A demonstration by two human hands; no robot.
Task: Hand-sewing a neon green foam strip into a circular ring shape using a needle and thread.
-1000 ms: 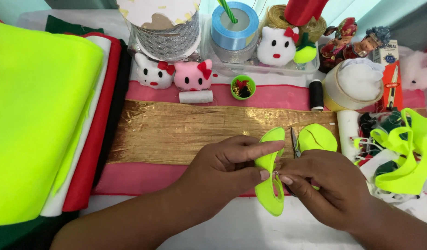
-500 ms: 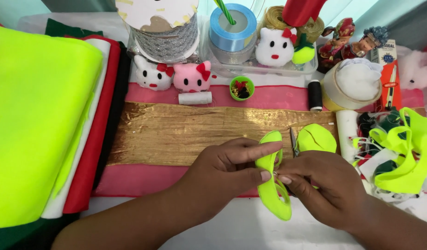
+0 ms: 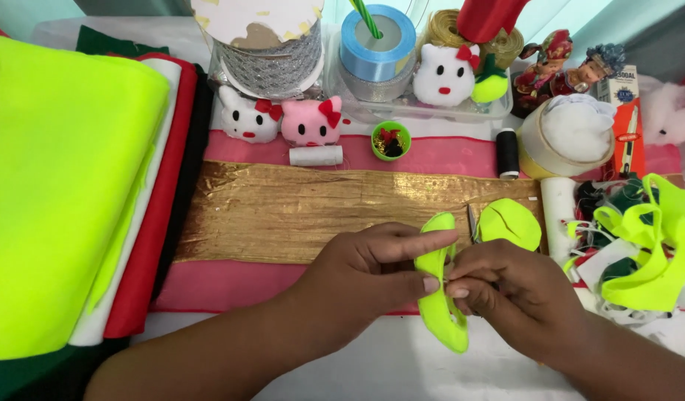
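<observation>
Pinching a neon yellow felt piece (image 3: 440, 293) between both hands, I keep it upright over the near edge of the gold cloth (image 3: 283, 212): my left hand (image 3: 365, 271) clasps its left side, index finger stretched across the top, and my right hand (image 3: 517, 293) nips its right edge. Behind, a clear tray (image 3: 424, 110) holds a blue ribbon spool (image 3: 377, 41) and a white plush cat (image 3: 446, 74); a small green cup (image 3: 391, 140) holds tiny trinkets. Folded felt (image 3: 60, 186) lies stacked at left on the pink-covered table (image 3: 231, 286).
</observation>
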